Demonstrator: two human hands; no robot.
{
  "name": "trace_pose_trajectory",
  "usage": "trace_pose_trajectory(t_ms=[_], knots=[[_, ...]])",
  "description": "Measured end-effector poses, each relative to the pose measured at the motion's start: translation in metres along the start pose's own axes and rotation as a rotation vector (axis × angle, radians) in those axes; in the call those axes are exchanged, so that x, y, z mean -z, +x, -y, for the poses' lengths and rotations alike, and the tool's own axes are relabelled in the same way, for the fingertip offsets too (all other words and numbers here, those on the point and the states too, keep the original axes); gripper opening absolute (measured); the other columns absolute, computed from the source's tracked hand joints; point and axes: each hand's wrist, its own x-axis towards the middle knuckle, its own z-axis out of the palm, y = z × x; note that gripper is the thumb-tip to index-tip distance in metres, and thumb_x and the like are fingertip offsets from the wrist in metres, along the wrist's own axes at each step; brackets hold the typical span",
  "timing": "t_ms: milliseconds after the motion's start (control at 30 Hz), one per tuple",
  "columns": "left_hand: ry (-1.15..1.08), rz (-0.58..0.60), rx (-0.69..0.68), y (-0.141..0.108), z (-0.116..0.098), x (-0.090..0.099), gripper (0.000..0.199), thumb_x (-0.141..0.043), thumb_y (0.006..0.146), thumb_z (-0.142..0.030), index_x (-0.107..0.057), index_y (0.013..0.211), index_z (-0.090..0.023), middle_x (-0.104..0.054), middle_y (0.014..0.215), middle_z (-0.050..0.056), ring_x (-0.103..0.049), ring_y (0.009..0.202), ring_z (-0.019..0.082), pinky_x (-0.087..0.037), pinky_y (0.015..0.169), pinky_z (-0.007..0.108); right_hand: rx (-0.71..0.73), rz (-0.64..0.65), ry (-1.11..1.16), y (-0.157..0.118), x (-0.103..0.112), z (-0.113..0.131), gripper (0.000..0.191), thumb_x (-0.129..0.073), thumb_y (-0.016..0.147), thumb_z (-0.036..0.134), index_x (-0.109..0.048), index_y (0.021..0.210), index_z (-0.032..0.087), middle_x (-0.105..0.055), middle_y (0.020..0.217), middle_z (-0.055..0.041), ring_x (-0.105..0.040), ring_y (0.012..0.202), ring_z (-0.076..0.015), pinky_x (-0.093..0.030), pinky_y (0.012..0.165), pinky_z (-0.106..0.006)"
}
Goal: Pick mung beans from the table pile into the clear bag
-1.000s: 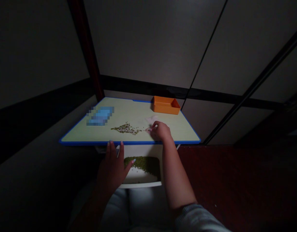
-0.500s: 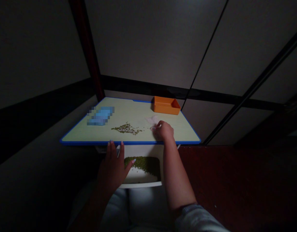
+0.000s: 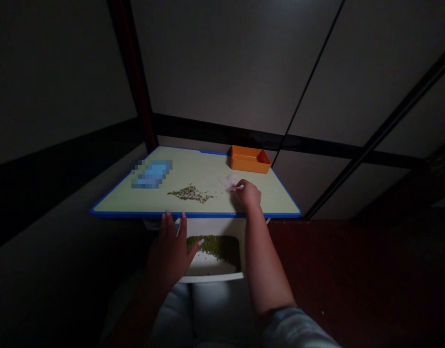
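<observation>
On the pale tabletop (image 3: pixel 200 169) with its blue rim, my right hand (image 3: pixel 248 194) has its fingers bent together at the near side of a whitish patch of fine material (image 3: pixel 227 181). Whatever is pinched there is too small to make out. To its left lies a loose scatter of green beans mixed with pale bits (image 3: pixel 191 194). My left hand (image 3: pixel 171 251) is spread open, fingertips at the table's front edge. Its thumb reaches over an open white drawer (image 3: pixel 211 278), where many green beans (image 3: pixel 217 245) lie mostly toward the back and right.
An orange open box (image 3: pixel 250 160) stands at the back right of the tabletop. A blue item, blurred out (image 3: pixel 152 174), lies at the left. Wall panels (image 3: pixel 222 67) rise behind the table, and a dark red floor (image 3: pixel 331 275) shows at right.
My right hand has shifted very slightly, with its fingertips a bit further up at the whitish patch. My left hand stays in place.
</observation>
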Motion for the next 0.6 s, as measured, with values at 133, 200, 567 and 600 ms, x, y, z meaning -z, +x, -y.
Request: trace_pose_trajectory(t_ms=[133, 200, 567, 600], knots=[[0.004, 0.01, -0.004, -0.0006, 0.0005, -0.0002, 0.081, -0.046, 0.081, -0.057, -0.029, 0.143, -0.007, -0.018, 0.151, 0.034, -0.016, 0.142, 0.043, -0.041, 0.101, 0.051, -0.026, -0.037, -0.013, 0.0003, 0.0004, 0.0, 0.024, -0.054, 0.086, 0.04, -0.063, 0.104, 0.027, -0.071, 0.103, -0.0072, -0.063, 0.101, -0.0236, -0.041, 0.084, -0.036], [0.001, 0.014, -0.004, -0.0006, 0.0004, -0.0001, 0.081, -0.046, 0.081, -0.057, -0.029, 0.142, -0.007, -0.018, 0.15, 0.034, -0.016, 0.142, 0.044, -0.041, 0.101, 0.051, -0.03, -0.041, -0.019, 0.0012, -0.001, 0.0001, 0.026, -0.053, 0.086, 0.04, -0.064, 0.105, 0.027, -0.071, 0.105, -0.008, -0.063, 0.101, -0.0238, -0.041, 0.084, -0.036], [-0.016, -0.006, -0.01, 0.0002, -0.0003, 0.0, 0.079, -0.045, 0.082, -0.057, -0.031, 0.142, -0.006, -0.018, 0.151, 0.033, -0.015, 0.142, 0.043, -0.04, 0.101, 0.051, 0.057, -0.029, -0.039, 0.0016, -0.005, 0.0069, 0.025, -0.054, 0.085, 0.04, -0.066, 0.104, 0.027, -0.072, 0.102, -0.007, -0.064, 0.101, -0.0235, -0.041, 0.085, -0.035], [-0.017, -0.007, -0.009, 0.0002, 0.0, -0.0002, 0.079, -0.045, 0.082, -0.057, -0.031, 0.142, -0.007, -0.018, 0.151, 0.033, -0.015, 0.143, 0.043, -0.041, 0.101, 0.051, 0.059, -0.024, -0.042, 0.0012, -0.0049, 0.0072, 0.025, -0.054, 0.085, 0.04, -0.066, 0.104, 0.027, -0.072, 0.102, -0.007, -0.064, 0.101, -0.0233, -0.04, 0.086, -0.036]])
